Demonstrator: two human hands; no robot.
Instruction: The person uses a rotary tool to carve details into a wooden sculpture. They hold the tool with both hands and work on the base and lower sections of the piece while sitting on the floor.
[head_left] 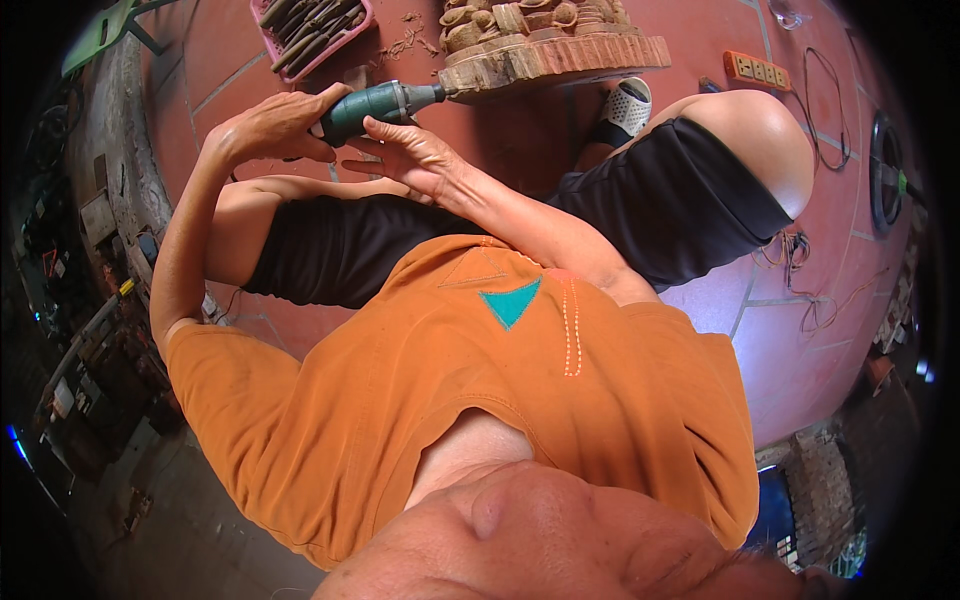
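A green die grinder [362, 111] with a grey front collar lies across the space in front of me. Its narrow tip points right, at the near edge of a round wood carving [560, 60]; whether the two touch, I cannot tell. My left hand [285, 125] is closed round the grinder's back end. Just below the tool's front part, my right hand [415, 160] has its fingers spread, and the thumb overlaps the tool's side. The carving has a rough bark rim and rounded shapes cut into its top; its far side is out of view.
A pink basket [368, 14] of carving tools stands beyond my left hand, with wood shavings [410, 42] beside it on the red tiles. To the right are an orange power strip [757, 71], a dark cable [838, 150] and tangled wires [790, 252]. A weathered log [135, 150] lies left.
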